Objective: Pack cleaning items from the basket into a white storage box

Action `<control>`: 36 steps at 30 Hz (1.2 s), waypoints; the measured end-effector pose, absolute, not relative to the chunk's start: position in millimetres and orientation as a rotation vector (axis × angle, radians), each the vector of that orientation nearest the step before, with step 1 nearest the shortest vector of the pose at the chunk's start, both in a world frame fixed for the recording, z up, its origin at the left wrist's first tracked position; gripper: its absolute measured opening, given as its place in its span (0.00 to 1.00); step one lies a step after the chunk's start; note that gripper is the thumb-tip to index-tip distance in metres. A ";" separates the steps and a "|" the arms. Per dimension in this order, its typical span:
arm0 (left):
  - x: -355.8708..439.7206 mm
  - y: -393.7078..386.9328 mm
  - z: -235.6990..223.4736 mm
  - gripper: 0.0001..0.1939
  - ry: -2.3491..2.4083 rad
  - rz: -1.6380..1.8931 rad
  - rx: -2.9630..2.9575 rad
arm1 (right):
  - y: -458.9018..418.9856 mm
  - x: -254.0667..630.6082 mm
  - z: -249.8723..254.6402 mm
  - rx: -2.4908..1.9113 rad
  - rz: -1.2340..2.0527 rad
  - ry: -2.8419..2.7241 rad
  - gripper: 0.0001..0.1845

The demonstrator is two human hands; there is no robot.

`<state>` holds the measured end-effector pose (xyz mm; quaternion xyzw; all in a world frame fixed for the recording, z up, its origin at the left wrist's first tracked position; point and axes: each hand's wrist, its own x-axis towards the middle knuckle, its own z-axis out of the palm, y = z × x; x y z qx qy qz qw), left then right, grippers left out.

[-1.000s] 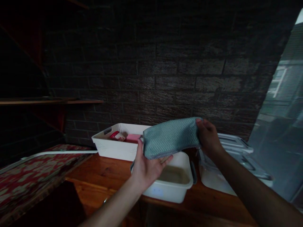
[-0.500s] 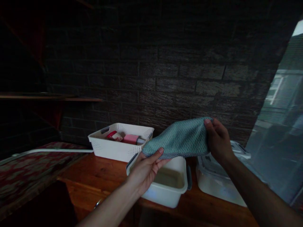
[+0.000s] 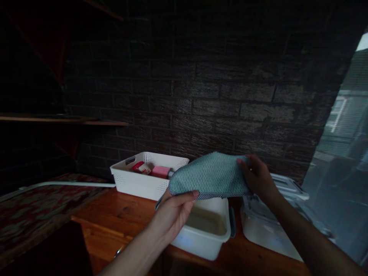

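A teal waffle-weave cloth [image 3: 209, 175] with a dark hem is held stretched between both my hands, above a white plastic tub [image 3: 206, 234]. My left hand [image 3: 175, 211] pinches its lower left edge, thumb on top. The cloth's right end is gripped by my right hand [image 3: 255, 176], fingers folded over the fabric. The tub holds cloudy liquid and stands on the wooden table [image 3: 120, 214].
A white perforated basket [image 3: 138, 180] with red and pink packets stands at the back left by the dark brick wall. A white lidded container [image 3: 267, 226] sits to the right of the tub. A patterned red surface [image 3: 37, 199] lies at far left, a shelf above it.
The cloth has dropped slightly and flattened out over the tub. My right hand has come down and inward; my left hand's grip has closed on the lower edge.
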<state>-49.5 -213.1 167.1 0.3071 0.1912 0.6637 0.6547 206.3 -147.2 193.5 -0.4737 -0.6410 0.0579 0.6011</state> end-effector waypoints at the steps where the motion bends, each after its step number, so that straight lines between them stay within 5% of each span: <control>1: -49.8 -211.5 170.5 0.34 0.435 1.486 0.714 | -152.2 200.5 191.7 -1.101 0.023 -1.532 0.22; 4: -50.9 -207.1 180.1 0.29 0.418 1.426 0.781 | -176.6 173.4 186.5 -0.987 -0.228 -1.747 0.25; 8: -54.5 -205.6 182.8 0.25 0.395 1.359 0.860 | -203.3 137.0 176.2 -0.776 -0.088 -2.005 0.14; 14: -59.8 -211.4 178.4 0.24 0.390 1.343 0.885 | -201.2 118.6 164.8 -0.576 -0.140 -2.062 0.12; 31: -53.8 -210.0 175.6 0.09 0.215 1.378 0.741 | -205.8 121.6 155.6 -0.580 -0.503 -2.171 0.03; 36: -54.4 -209.8 175.8 0.13 0.162 1.309 0.654 | -207.2 120.7 154.3 -0.607 -0.610 -2.176 0.03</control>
